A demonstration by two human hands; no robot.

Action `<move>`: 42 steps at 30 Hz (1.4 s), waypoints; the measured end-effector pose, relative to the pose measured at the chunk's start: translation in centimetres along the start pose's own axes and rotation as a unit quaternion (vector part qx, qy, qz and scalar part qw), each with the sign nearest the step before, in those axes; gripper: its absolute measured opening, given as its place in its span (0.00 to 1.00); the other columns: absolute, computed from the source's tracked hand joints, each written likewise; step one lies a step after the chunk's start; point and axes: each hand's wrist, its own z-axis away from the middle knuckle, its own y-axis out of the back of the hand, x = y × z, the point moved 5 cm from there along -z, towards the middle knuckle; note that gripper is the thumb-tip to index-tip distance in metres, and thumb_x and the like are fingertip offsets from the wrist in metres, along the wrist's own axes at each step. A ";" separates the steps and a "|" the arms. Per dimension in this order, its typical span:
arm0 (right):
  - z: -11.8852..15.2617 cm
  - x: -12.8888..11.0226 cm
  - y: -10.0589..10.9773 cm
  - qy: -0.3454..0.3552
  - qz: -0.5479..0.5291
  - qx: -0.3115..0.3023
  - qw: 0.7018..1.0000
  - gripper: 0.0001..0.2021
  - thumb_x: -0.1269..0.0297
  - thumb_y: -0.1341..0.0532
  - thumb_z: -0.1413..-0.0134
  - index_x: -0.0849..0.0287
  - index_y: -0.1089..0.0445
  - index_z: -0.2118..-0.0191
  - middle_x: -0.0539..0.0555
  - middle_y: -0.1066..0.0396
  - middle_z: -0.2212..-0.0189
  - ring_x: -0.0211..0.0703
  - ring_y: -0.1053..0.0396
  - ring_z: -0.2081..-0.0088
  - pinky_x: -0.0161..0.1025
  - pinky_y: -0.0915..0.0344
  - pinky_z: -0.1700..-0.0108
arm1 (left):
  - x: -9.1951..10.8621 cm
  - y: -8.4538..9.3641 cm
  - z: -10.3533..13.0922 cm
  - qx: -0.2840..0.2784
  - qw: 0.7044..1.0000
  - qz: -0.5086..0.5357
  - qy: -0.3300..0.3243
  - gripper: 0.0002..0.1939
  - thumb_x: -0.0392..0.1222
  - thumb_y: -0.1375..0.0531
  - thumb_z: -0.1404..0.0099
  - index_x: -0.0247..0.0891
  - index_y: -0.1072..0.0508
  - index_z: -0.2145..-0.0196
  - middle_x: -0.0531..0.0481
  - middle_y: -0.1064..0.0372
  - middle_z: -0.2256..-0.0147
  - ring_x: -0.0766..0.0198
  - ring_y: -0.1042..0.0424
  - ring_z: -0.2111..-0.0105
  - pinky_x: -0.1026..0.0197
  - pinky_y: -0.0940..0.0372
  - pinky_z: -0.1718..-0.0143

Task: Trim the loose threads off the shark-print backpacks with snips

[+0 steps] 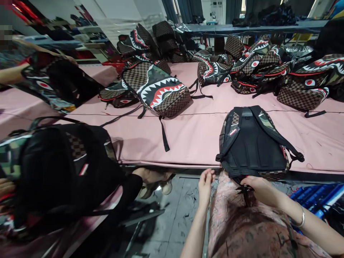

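A black-backed backpack lies on the pink-covered table in front of me, its padded back and shoulder straps facing up. My right hand is closed at its lower edge, pinching the black material there. Dark, tangled-looking material hangs just below those fingers; what it is stays unclear. My left hand is raised beside the bag's lower left corner, apart from it. Its fingers are curled together, and anything small between them is too fine to make out.
Several checkered backpacks with shark-mouth prints lie along the pink table. At left, a person holds a large black backpack; across the table, another person's arm reaches to a bag. Blue bars stand low at right.
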 end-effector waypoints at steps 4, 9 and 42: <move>1.6 0.8 -0.3 -0.012 -0.100 0.020 0.995 0.24 0.82 0.51 0.60 0.57 0.32 0.57 0.53 0.28 0.60 0.41 0.32 0.58 0.35 0.38 0.56 | 4.3 -2.3 -4.1 -0.069 0.993 -0.076 -0.054 0.25 0.57 0.44 0.44 0.36 0.29 0.57 0.41 0.33 0.54 0.59 0.33 0.56 0.58 0.38 0.57; 2.6 2.4 1.0 -0.081 -0.160 0.123 0.976 0.07 0.64 0.47 0.47 0.57 0.35 0.63 0.49 0.31 0.72 0.38 0.34 0.70 0.33 0.39 0.66 | 6.7 -6.2 -5.6 -0.208 0.969 -0.126 -0.034 0.19 0.50 0.35 0.53 0.34 0.24 0.68 0.42 0.29 0.61 0.55 0.31 0.61 0.55 0.36 0.60; -3.6 -1.3 5.1 0.111 0.082 0.170 0.976 0.09 0.67 0.48 0.42 0.60 0.31 0.64 0.55 0.30 0.66 0.42 0.35 0.62 0.37 0.40 0.57 | 4.0 -6.4 5.2 -0.083 0.995 -0.026 -0.052 0.14 0.38 0.33 0.55 0.35 0.25 0.68 0.47 0.31 0.62 0.58 0.33 0.59 0.58 0.39 0.55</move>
